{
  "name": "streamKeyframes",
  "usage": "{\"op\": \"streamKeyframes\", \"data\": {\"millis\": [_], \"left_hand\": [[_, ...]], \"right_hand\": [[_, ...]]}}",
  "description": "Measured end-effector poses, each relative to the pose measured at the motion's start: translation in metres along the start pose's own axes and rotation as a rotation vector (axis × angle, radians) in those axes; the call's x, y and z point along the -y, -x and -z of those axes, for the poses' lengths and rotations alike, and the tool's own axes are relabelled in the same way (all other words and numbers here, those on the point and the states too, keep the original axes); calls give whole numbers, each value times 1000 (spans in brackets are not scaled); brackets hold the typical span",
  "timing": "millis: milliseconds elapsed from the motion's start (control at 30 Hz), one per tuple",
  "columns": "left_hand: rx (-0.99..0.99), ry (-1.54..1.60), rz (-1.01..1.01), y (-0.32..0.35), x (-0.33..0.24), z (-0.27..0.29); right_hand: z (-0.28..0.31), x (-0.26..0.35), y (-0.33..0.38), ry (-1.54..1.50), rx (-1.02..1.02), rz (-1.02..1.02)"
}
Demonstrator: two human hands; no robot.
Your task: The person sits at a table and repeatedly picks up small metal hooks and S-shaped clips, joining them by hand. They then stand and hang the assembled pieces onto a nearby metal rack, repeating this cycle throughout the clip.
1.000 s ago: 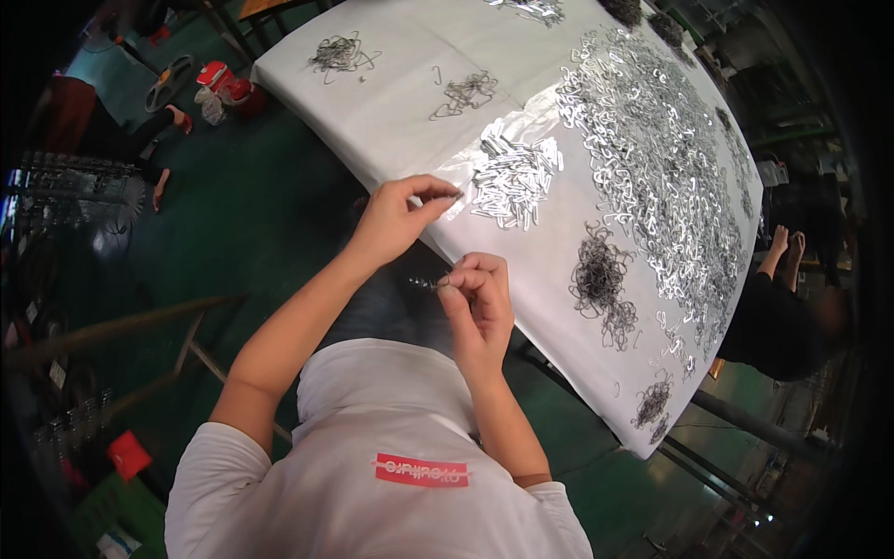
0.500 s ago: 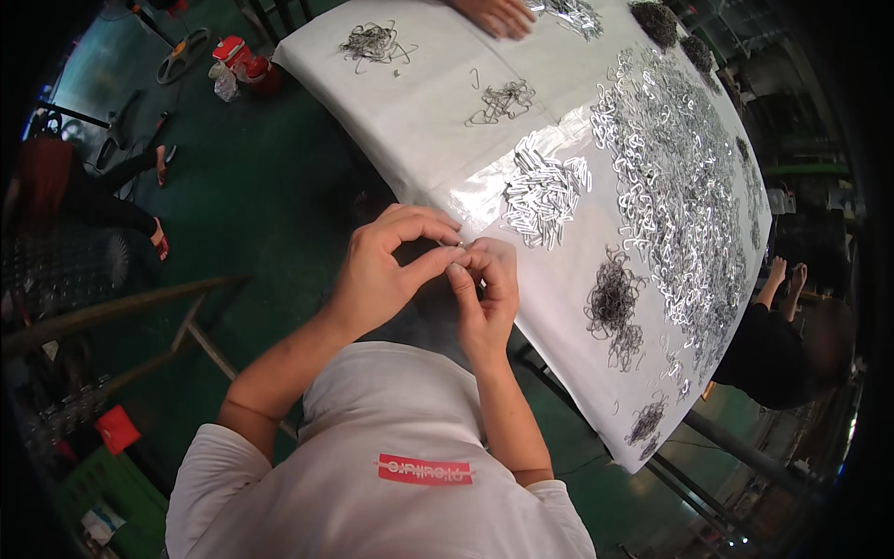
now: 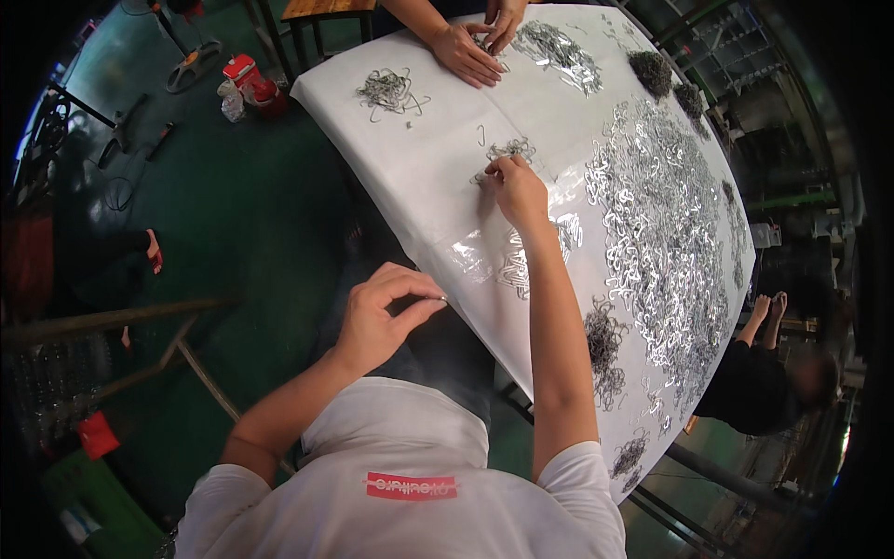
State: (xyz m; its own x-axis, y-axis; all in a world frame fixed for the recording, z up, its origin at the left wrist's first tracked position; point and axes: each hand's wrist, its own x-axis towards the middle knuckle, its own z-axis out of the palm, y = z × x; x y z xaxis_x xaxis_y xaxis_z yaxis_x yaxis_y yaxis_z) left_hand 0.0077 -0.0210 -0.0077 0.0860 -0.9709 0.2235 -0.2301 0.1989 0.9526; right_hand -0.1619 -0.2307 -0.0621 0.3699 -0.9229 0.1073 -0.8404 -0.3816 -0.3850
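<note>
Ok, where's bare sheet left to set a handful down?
Bare white table cover lies between the small wire pile at the far corner and the right hand. The broad spread of shiny metal clips crowds the right side.

Small pile of bent wire clips (image 3: 507, 152) on the white-covered table (image 3: 419, 158)

It's a loose little tangle of thin silvery wire pieces, lying flat near the middle of the sheet, well apart from the big shiny heap. The right hand (image 3: 515, 189) has its fingertips right on the pile's near edge, while the left hand (image 3: 382, 317) pinches something tiny off the table's edge.
</note>
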Motion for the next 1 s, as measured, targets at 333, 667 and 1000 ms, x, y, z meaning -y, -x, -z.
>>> {"op": "streamKeyframes", "data": {"millis": [333,667,1000], "left_hand": [[32,17,11,5,1,-7],[-11,6,-28,13,0,-21],[-17,-24,-93,17,-4,-36]], "right_hand": [[17,10,60,-579,211,-273],[61,94,185,-1491,20,-529],[45,100,192,-1328,-285,-389]]}}
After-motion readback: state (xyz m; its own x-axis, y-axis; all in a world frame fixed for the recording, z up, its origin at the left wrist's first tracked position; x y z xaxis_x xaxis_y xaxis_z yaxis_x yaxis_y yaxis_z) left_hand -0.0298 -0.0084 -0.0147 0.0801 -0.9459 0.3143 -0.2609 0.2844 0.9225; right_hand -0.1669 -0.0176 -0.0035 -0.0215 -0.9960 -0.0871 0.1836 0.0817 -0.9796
